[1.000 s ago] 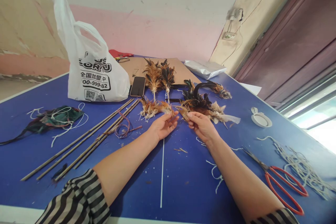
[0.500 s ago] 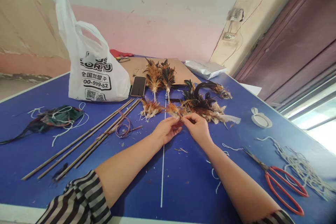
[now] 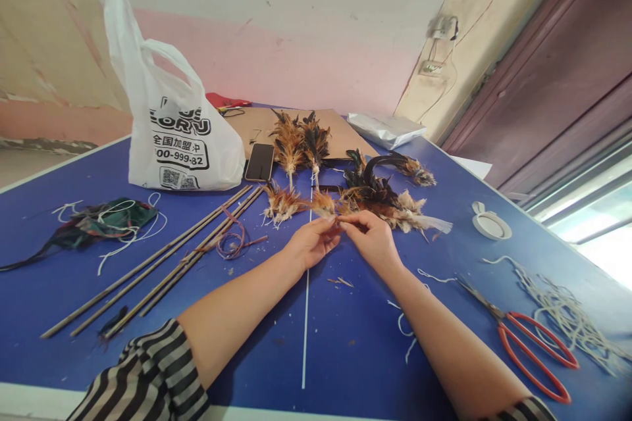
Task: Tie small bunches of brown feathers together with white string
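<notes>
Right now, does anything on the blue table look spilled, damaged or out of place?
Only some mess: small brown scraps lie loose below the left hand and right hand in view, and white string sprawls tangled beside the scissors. Nothing is clearly damaged.

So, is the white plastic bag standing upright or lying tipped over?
Upright: the white plastic bag stands on the blue table, base down, with its handles at the top.

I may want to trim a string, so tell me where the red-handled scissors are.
In the head view, the red-handled scissors lie at the lower right on the blue table, just left of the tangled pale string.
</notes>
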Demonstrator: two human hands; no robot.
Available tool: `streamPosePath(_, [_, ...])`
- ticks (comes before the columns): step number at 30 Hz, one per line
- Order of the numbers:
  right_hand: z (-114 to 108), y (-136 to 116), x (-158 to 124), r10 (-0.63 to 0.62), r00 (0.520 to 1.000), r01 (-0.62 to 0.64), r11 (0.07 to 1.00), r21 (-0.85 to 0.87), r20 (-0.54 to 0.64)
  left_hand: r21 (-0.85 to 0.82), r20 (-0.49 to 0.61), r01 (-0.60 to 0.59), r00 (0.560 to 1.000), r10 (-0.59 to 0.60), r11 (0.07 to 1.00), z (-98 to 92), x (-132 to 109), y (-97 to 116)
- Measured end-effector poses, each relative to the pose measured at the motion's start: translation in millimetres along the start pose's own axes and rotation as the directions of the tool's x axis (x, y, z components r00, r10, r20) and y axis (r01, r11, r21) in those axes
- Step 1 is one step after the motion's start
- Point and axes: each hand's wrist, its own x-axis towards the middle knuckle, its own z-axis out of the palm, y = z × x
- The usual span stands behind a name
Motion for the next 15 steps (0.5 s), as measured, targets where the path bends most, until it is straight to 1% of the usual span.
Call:
streamPosePath(5, [6.4,2.5,-2.4,-0.006,1.000,0.007,0.999,-0.048,0.021,-0.068,0.005,0.052,0.999,-0.052,0.996,-0.3,-1.0,0.7])
streamPosePath(9, [9.7,3.3,-3.1,-0.010,1.000,0.011,0.999,-0.035,0.025,-0.088,0.028,0.069,0.997,-0.067,0.994,-0.6,-1.4,-1.3])
streamPosePath(15, [4.6,4.0,-0.3,0.002,0.998,-0.003,1.000,0.019,0.059,-0.109,0.030,0.046,0.999,-0.043,0.993,-3.3,0.5,3.1])
